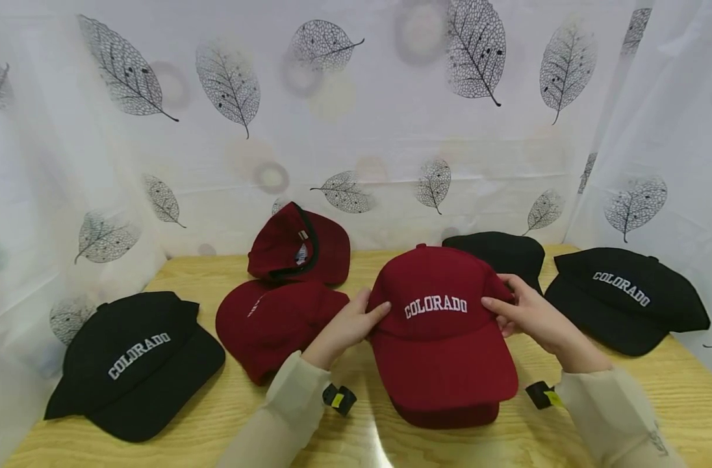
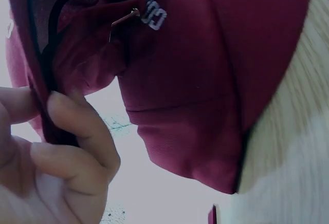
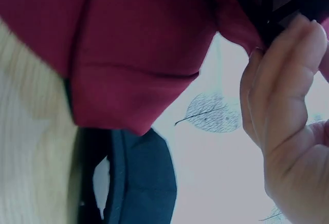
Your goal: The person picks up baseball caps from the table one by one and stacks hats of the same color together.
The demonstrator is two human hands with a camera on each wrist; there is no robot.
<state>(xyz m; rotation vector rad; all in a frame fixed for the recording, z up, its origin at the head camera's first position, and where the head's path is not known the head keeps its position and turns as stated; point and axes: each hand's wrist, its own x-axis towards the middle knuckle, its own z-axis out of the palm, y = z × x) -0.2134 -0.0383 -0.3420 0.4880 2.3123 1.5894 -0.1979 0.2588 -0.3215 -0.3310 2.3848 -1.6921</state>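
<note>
A dark red baseball cap (image 1: 440, 338) with white COLORADO lettering faces forward, held up between both hands. My left hand (image 1: 345, 328) pinches its left lower edge, with the thumb on the outside. My right hand (image 1: 531, 315) grips the opposite edge, thumb in front and fingers behind. Under the held cap lies another red cap (image 2: 180, 64), whose brim (image 1: 449, 417) peeks out below. In the left wrist view, curled fingers (image 2: 77, 131) hold the upper cap's rim, apart from the lower cap's crown. The right wrist view shows the fingers (image 3: 282, 80) at the rim's other side.
Left of the hands lie a red cap (image 1: 280, 318) on its side, another red cap (image 1: 274, 250) showing its inside, and a black cap (image 1: 139, 364). At right are two black caps (image 1: 499, 250) (image 1: 631, 299). A leaf-print curtain (image 1: 379, 136) borders the wooden table (image 1: 204, 273).
</note>
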